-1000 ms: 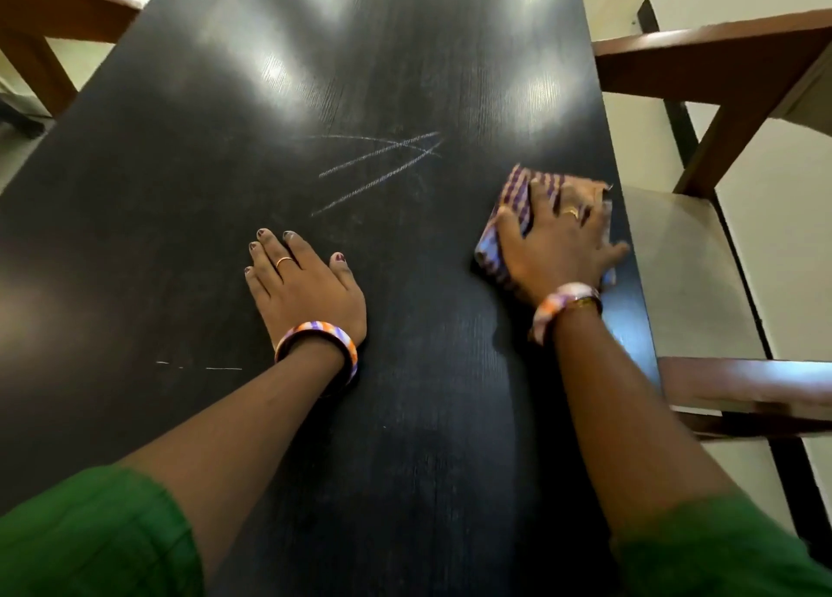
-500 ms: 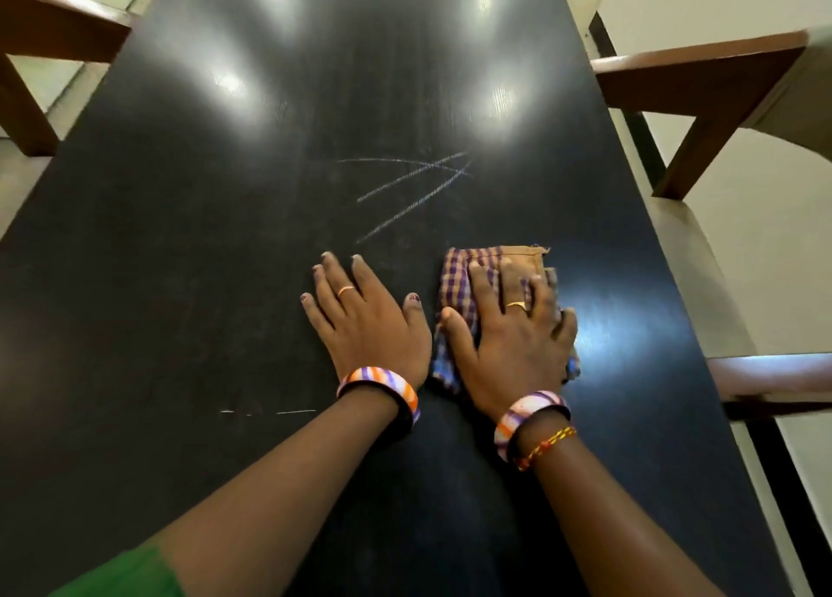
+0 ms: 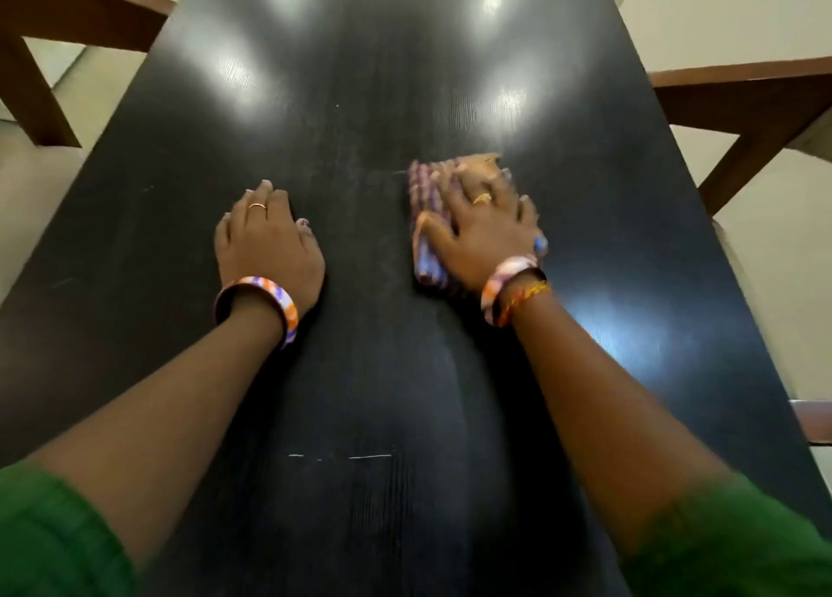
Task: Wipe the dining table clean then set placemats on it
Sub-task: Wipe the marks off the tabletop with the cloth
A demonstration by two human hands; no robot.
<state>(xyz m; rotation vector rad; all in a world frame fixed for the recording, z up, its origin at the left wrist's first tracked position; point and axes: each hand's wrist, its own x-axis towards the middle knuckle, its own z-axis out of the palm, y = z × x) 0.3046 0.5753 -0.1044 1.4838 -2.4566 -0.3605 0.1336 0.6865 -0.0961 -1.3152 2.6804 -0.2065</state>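
Looking through the head view, we see the right hand [image 3: 484, 231] pressing spread fingers flat on the folded checked cloth [image 3: 425, 218] mid-way along the dark table [image 3: 405, 78], while the left hand [image 3: 268, 240] rests palm-down just beside it, holding nothing. We judge the cloth soft, light and prone to bunching, so it is best pinned under a flat palm, not pinched. No readable brands, labels or writing; only a thin chalk line [image 3: 369, 456] nearer us.
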